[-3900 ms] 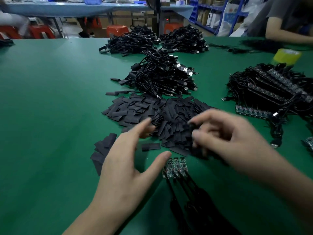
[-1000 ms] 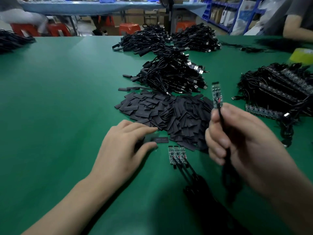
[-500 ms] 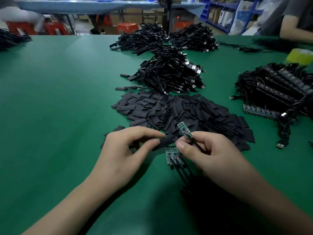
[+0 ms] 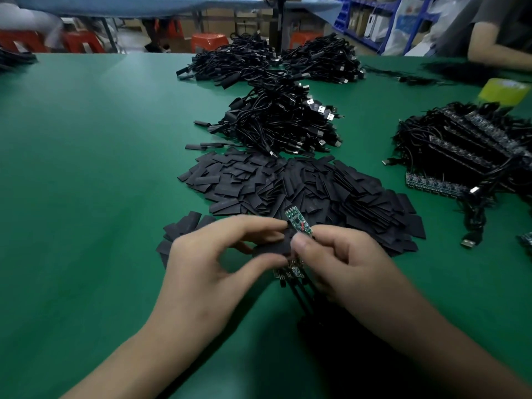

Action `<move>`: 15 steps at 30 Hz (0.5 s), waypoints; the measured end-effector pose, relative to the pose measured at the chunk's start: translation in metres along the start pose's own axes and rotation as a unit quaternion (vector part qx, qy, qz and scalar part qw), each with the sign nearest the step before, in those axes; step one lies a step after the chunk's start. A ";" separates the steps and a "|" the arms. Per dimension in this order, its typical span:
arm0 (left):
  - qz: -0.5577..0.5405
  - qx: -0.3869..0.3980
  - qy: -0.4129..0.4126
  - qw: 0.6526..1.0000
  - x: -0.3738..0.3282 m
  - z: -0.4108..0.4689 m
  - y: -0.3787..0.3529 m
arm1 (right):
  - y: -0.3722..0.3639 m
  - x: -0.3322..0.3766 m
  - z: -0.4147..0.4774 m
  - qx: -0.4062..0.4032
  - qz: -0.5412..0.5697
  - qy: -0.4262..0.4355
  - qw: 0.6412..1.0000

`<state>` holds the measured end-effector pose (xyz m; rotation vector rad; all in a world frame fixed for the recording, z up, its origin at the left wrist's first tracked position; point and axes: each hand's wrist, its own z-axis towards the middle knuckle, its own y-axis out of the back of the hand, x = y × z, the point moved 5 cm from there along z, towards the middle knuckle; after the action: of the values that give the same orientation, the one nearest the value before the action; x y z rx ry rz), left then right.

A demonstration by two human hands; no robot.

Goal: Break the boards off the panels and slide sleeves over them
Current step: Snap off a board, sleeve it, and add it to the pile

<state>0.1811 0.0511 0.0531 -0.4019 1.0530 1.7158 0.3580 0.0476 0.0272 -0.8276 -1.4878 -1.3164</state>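
Note:
My right hand (image 4: 342, 263) pinches a small green circuit board (image 4: 296, 221) by its cable end, the board pointing up and away. My left hand (image 4: 218, 260) pinches a flat black sleeve (image 4: 272, 249) just left of and below the board; whether sleeve and board touch is unclear. Under both hands a short strip of joined boards (image 4: 292, 272) lies on the green table (image 4: 86, 197), its black cables running toward me. A big heap of loose black sleeves (image 4: 288, 185) lies just beyond my hands.
Piles of black USB cables (image 4: 276, 119) sit further back. At the right is a stack of board panels with cables (image 4: 466, 151) and a yellow-green tape roll (image 4: 503, 92). Another person's arm (image 4: 495, 50) rests at the far right.
The board in my right hand has tilted more upright and risen a little. My left hand has brought the sleeve up off the table, close beside it.

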 end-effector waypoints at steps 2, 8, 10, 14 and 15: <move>-0.039 -0.016 0.043 0.998 0.007 0.000 0.004 | 0.007 -0.003 0.002 -0.011 0.011 -0.018 1.000; -0.063 -0.026 0.074 0.995 0.016 0.001 0.005 | 0.015 -0.001 0.001 0.020 -0.010 -0.006 1.000; -0.063 -0.026 0.075 0.995 0.017 0.002 0.005 | 0.014 0.002 0.000 0.042 -0.036 -0.002 0.998; -0.054 -0.019 0.061 0.996 0.015 0.001 0.005 | 0.010 0.011 -0.003 0.056 -0.078 0.011 0.995; -0.051 -0.018 0.056 0.997 0.014 0.000 0.005 | 0.010 0.013 -0.003 0.057 -0.087 0.010 0.994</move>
<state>0.1713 0.0592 0.0462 -0.5709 1.0649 1.6372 0.3637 0.0449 0.0423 -0.6201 -1.6329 -1.3488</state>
